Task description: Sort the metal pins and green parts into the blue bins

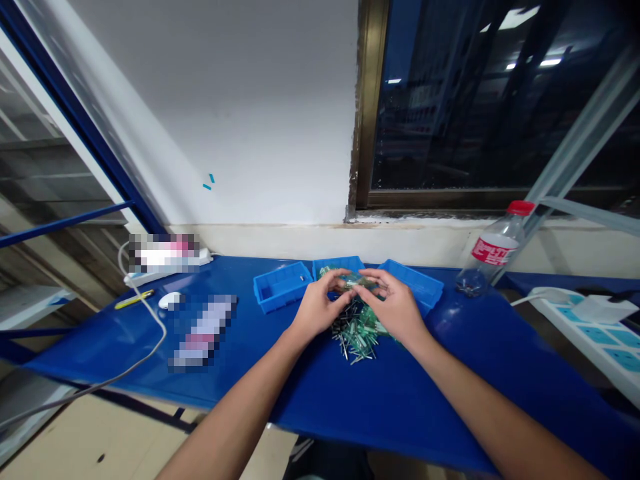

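Observation:
My left hand (320, 303) and my right hand (393, 300) meet above the middle of the blue table, fingers curled and fingertips close together. Between them is a translucent greenish piece (353, 283), partly covered by the fingers; its exact kind is unclear. Just below my hands lies a loose pile of thin metal pins (356, 340), mixed with clear green plastic. Behind the hands stand a left blue bin (265, 303), a middle blue bin (345, 263) with greenish material in it, and a right blue bin (430, 283), partly hidden by my right hand.
A bottle with a red cap (487, 253) stands at the back right, near a power strip (600, 327). On the left are a white mouse (170, 300), a yellow cutter knife (134, 300), a blurred-out flat item (205, 333) and a cable (155, 347). The wall borders the table's back.

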Tool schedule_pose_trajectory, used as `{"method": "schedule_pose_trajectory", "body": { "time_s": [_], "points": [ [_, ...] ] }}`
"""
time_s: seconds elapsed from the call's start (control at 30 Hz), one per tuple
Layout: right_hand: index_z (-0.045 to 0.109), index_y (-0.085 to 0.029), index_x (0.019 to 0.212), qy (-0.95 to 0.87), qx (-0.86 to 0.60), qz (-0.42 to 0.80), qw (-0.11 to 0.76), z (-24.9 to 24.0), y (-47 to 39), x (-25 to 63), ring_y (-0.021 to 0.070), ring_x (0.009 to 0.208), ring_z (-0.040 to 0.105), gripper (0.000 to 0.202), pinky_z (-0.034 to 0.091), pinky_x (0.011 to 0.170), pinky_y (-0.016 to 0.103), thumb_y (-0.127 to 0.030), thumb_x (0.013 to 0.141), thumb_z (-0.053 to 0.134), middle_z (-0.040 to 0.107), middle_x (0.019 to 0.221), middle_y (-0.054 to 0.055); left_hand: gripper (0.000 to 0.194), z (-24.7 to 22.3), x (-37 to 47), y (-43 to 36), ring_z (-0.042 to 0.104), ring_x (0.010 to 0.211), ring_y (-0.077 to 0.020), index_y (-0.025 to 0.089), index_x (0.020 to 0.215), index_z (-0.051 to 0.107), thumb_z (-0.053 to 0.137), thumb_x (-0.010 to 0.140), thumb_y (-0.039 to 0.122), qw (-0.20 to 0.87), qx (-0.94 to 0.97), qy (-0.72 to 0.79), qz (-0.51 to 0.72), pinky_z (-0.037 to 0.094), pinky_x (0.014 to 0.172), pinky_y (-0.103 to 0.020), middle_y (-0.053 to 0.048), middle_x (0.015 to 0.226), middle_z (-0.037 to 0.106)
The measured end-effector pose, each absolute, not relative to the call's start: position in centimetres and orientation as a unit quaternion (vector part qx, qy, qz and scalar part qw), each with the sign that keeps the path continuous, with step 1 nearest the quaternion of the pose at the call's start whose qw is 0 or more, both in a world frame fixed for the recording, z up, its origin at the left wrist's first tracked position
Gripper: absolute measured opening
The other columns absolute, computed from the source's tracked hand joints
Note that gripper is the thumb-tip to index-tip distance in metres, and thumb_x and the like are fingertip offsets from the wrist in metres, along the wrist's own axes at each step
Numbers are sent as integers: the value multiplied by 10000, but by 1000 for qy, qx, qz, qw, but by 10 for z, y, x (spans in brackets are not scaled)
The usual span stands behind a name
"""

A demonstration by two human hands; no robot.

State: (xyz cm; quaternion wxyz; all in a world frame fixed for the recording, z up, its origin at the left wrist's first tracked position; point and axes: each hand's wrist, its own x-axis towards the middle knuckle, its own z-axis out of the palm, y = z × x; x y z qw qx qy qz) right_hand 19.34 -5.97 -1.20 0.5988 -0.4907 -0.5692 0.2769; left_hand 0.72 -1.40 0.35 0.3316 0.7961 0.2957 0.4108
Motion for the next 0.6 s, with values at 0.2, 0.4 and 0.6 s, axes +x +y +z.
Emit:
{"method": "schedule_pose_trajectory", "body": {
  "time_s": [0.2,0.4,0.6],
  "points": [
    [700,-193,1083,-486,-463,387,633,-15,-53,197,239,867,747,467,605,704,334,-463,754,891,794,1018,96,502,5,6,-14,702,1151,-264,229,1398,580,731,946,386,247,835,268,412,616,952,-416,-129,1275,700],
    [632,-230,1287,-476,-447,395,647,-16,-52,201,138,659,678,608,577,629,314,-455,778,877,730,1248,110,441,0,4,-10,574,1380,-291,253,1365,651,744,935,292,139,886,207,391,495,1169,-503,-130,1462,598],
    [723,-215,1185,-524,-466,363,614,-12,-56,199,193,767,705,424,548,612,310,-535,907,725,748,1209,116,213,2,2,-8,734,1072,-226,215,1161,759,611,1024,280,169,855,254,419,587,983,-385,-96,1163,766]
  ]
}}
